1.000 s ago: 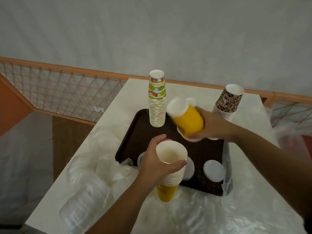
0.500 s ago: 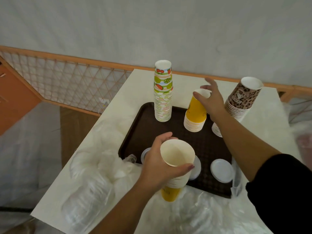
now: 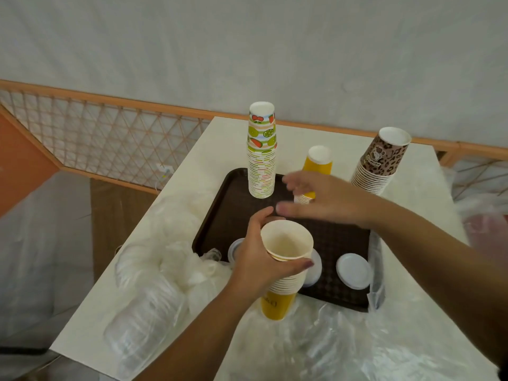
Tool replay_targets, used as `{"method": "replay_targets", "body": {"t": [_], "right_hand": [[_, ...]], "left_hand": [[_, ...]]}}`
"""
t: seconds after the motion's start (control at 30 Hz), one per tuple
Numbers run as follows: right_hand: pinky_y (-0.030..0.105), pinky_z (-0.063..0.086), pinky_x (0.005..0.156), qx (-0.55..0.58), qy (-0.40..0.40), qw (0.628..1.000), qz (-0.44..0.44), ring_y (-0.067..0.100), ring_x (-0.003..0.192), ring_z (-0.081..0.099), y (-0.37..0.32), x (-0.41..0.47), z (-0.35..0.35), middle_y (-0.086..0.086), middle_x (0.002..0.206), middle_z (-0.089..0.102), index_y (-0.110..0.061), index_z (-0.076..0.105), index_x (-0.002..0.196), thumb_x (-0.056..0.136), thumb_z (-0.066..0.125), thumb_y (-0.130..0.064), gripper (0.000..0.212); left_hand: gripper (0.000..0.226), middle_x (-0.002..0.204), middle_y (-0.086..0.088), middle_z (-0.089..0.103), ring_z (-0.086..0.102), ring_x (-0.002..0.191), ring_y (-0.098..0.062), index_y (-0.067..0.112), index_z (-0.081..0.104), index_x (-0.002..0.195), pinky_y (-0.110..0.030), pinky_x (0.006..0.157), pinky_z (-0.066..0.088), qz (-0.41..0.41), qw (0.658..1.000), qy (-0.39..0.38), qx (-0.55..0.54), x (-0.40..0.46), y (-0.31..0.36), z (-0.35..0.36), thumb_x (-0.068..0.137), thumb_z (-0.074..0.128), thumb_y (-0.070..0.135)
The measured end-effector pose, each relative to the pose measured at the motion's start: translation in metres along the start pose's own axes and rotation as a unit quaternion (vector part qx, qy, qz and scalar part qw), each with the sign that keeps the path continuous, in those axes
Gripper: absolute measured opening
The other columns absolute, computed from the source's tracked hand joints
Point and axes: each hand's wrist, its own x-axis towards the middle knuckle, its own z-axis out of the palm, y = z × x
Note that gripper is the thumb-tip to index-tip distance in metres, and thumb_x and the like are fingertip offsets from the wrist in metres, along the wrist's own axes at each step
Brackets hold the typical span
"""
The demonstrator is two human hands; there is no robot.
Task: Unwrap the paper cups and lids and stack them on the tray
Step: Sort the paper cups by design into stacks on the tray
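My left hand [image 3: 255, 266] grips a stack of yellow paper cups [image 3: 286, 270], mouth up, over the near edge of the brown tray [image 3: 236, 199]. My right hand [image 3: 324, 202] hovers empty with fingers spread just behind that stack. Beyond it an upside-down yellow cup stack [image 3: 317, 166] stands on the tray. A tall fruit-print cup stack [image 3: 261, 152] stands at the tray's far left. A leopard-print stack [image 3: 380, 163] leans at the far right. White lids [image 3: 353, 270] lie on the tray's near part.
Crumpled clear plastic wrap [image 3: 330, 342] covers the near table. A wrapped sleeve of clear lids [image 3: 143, 320] lies at the left near the table edge. A wooden lattice railing [image 3: 104, 136] runs behind the white table [image 3: 203, 149].
My right hand let go of the upside-down yellow stack on the tray and drew back toward the stack in my left hand. The left hand kept its grip.
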Motion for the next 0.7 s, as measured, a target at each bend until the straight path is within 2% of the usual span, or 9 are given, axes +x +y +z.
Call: {"method": "replay_targets", "body": {"t": [0.1, 0.2, 0.3, 0.43, 0.53, 0.6, 0.7], "right_hand": [[0.027, 0.044, 0.095, -0.163, -0.08, 0.983, -0.022, 0.011, 0.117, 0.048, -0.01, -0.022, 0.019, -0.005, 0.134, 0.047, -0.026, 0.035, 0.141, 0.074, 0.065, -0.06, 0.081], [0.025, 0.043, 0.091, -0.177, -0.068, 0.981, -0.045, 0.006, 0.109, 0.046, -0.008, -0.024, 0.035, -0.013, 0.126, 0.051, -0.032, 0.043, 0.134, 0.075, 0.066, -0.06, 0.069], [0.027, 0.048, 0.085, -0.156, -0.029, 0.987, -0.007, 0.008, 0.103, 0.05, -0.001, -0.021, 0.04, -0.01, 0.117, 0.053, -0.029, 0.048, 0.127, 0.071, 0.068, -0.06, 0.067], [0.027, 0.048, 0.086, -0.12, -0.013, 0.992, -0.034, 0.01, 0.106, 0.051, 0.0, -0.024, 0.028, -0.009, 0.117, 0.054, -0.031, 0.049, 0.125, 0.07, 0.069, -0.058, 0.064], [0.026, 0.047, 0.087, -0.078, 0.008, 0.996, -0.029, 0.011, 0.109, 0.051, -0.002, -0.033, -0.006, -0.012, 0.118, 0.052, -0.031, 0.047, 0.129, 0.08, 0.069, -0.044, 0.056], [0.032, 0.051, 0.09, 0.003, -0.028, 1.0, -0.001, 0.013, 0.11, 0.055, 0.005, -0.037, -0.031, -0.011, 0.119, 0.054, -0.034, 0.047, 0.127, 0.079, 0.072, -0.041, 0.055], [0.028, 0.055, 0.081, 0.117, -0.115, 0.986, 0.028, 0.015, 0.11, 0.058, 0.028, -0.039, -0.056, -0.007, 0.124, 0.051, -0.036, 0.047, 0.124, 0.07, 0.076, -0.034, 0.061]], "left_hand": [[0.114, 0.116, 0.03, 0.046, 0.048, 0.112, 0.004, 0.034, 0.021, 0.142, -0.009, 0.084, 0.046, 0.001, 1.0, -0.024, -0.006, -0.001, 0.0, 0.0, 0.052, 0.091, 0.028], [0.118, 0.109, 0.034, 0.039, 0.043, 0.107, 0.007, 0.033, 0.012, 0.145, 0.002, 0.071, 0.04, -0.006, 0.999, -0.04, -0.007, -0.002, 0.004, 0.002, 0.057, 0.089, 0.024], [0.111, 0.117, 0.022, 0.045, 0.044, 0.104, 0.006, 0.03, 0.02, 0.145, -0.006, 0.077, 0.04, -0.013, 0.999, -0.033, -0.009, -0.005, 0.006, 0.005, 0.057, 0.089, 0.029], [0.095, 0.109, 0.029, 0.05, 0.05, 0.095, 0.02, 0.03, 0.034, 0.136, -0.001, 0.069, 0.042, -0.004, 0.999, -0.036, -0.017, -0.004, 0.0, 0.006, 0.059, 0.089, 0.026], [0.092, 0.113, 0.023, 0.054, 0.054, 0.102, 0.006, 0.033, 0.036, 0.134, -0.017, 0.081, 0.049, -0.018, 0.999, -0.043, -0.024, -0.003, -0.002, 0.004, 0.058, 0.088, 0.033], [0.095, 0.116, 0.023, 0.05, 0.052, 0.106, -0.001, 0.035, 0.034, 0.136, -0.025, 0.086, 0.049, -0.018, 0.999, -0.046, -0.014, -0.002, -0.002, 0.004, 0.058, 0.088, 0.037], [0.093, 0.11, 0.026, 0.047, 0.05, 0.101, 0.002, 0.036, 0.032, 0.134, -0.017, 0.08, 0.045, -0.016, 0.999, -0.043, -0.011, -0.001, -0.002, 0.004, 0.059, 0.087, 0.035]]}}
